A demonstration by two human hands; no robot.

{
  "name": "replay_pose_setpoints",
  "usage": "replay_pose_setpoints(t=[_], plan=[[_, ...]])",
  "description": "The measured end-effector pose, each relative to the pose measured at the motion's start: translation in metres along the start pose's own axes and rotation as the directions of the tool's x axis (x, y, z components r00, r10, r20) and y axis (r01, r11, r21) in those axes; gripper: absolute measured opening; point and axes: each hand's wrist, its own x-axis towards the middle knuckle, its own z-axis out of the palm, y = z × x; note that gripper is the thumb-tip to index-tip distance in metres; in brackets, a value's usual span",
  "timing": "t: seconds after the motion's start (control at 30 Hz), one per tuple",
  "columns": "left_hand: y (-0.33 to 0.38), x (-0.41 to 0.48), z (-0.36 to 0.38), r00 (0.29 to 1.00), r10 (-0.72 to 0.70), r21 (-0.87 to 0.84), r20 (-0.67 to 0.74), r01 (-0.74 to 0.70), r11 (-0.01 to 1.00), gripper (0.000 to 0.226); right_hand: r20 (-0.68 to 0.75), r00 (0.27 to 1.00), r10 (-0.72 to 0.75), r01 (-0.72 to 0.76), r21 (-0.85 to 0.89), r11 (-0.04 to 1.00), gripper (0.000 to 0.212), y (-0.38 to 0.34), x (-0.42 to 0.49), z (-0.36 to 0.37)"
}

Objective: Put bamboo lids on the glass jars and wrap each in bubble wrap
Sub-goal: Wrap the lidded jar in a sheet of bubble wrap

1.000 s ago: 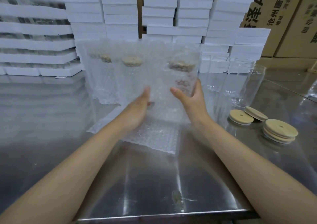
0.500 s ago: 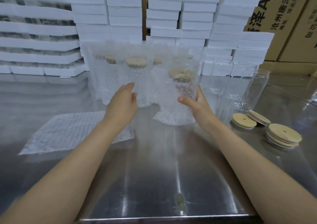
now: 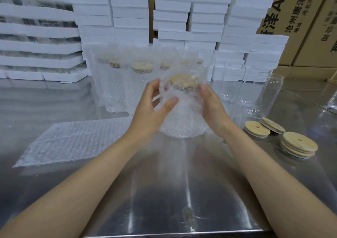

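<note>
A: Jar [image 3: 182, 113] first: where does it stand?
B: Near the middle of the table [image 3: 164, 192], upright, sheathed in wrap [image 3: 184, 128]. Its lid [image 3: 184, 80] shows tan at the top, with the wrap rising round it.
A: Set down, or lifted?
B: The wrap's lower edge seems to meet the table; I cannot tell for sure.
A: And the left grip [image 3: 151, 110]?
B: It clasps the jar's left side, fingers curled round the wrap, thumb pressed on the front.
A: The right grip [image 3: 213, 108]?
B: It holds the right side, palm against the wrap, fingertips up beside the lid.
A: What lies towards the left edge?
B: A flat sheet [image 3: 73, 141] of bubble wrap, just beside the left forearm.
A: Behind the jar?
B: A row of wrapped jars [image 3: 116, 84], lids on, towards the far edge. Right of them stand bare jars [image 3: 264, 95], open-topped.
A: Loose lids?
B: Towards the right edge: two single lids [image 3: 257, 131], one leaning on the other, and a small stack [image 3: 298, 146] nearer the front edge.
A: At the far edge?
B: White foam boxes [image 3: 206, 18] in piles, brown cartons [image 3: 300, 18] behind them.
</note>
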Motion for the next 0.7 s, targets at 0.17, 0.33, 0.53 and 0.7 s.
replay_pose_setpoints(t=[0.17, 0.33, 0.53, 0.7], plan=[[0.019, 0.009, -0.01, 0.964, 0.14, -0.039, -0.227, -0.152, 0.988, 0.022, -0.147, 0.982, -0.114, 0.109, -0.043, 0.993, 0.019, 0.0, 0.0, 0.002], [0.022, 0.012, -0.016, 0.92, 0.064, -0.185, -0.387, -0.146, 0.972, 0.028, -0.253, 0.959, -0.131, 0.143, 0.029, 0.989, 0.019, -0.003, -0.001, 0.001], [0.026, 0.017, -0.019, 0.951, -0.152, -0.433, -0.269, 0.022, 0.901, 0.02, -0.169, 0.977, -0.132, 0.144, 0.06, 0.988, 0.009, -0.003, -0.001, 0.002], [0.023, 0.014, -0.016, 0.974, -0.159, -0.232, -0.163, 0.119, 0.965, 0.031, 0.071, 0.982, -0.172, 0.182, -0.157, 0.971, 0.081, 0.001, -0.008, 0.011]])
